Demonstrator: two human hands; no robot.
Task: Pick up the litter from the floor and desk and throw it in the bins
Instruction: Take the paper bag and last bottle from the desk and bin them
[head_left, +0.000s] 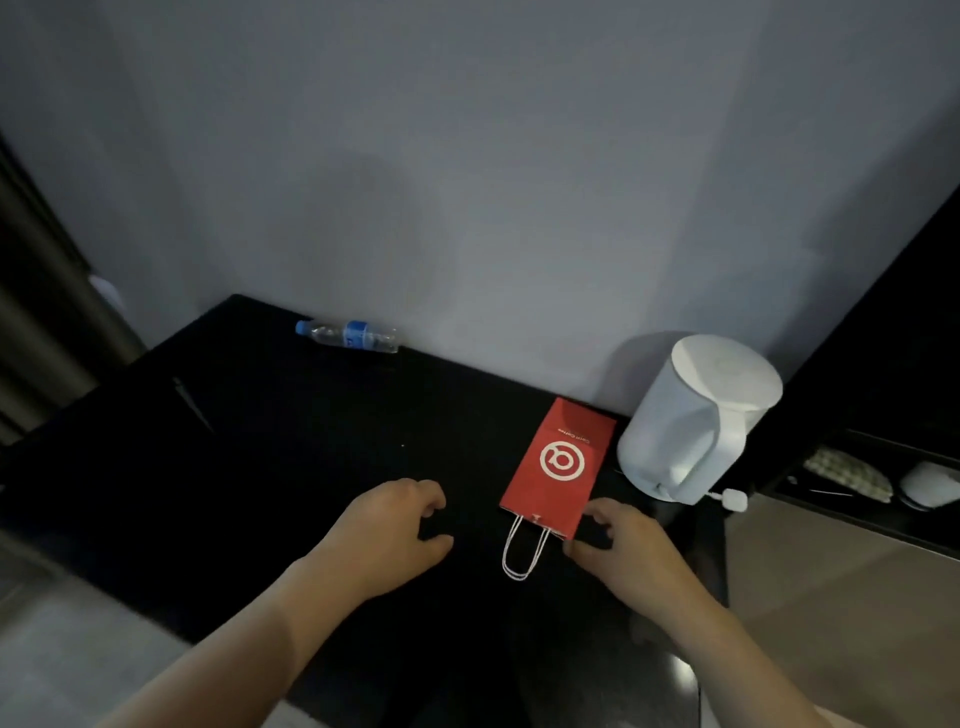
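Paper bag, seemingly flat, handles nearward.

A red paper bag bore a white circular logo and a small white line that appeared to read "Cotti Coffee" (upside down to the camera). The water bottle carried a blue label too small to read.

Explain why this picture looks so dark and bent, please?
Head view: dim room light, so the black desk loses all detail; the kettle throws a soft shadow on the wall to its left; the wide lens bows the desk's edges; a small glare shows on its near corner; the bottle looks slightly soft.
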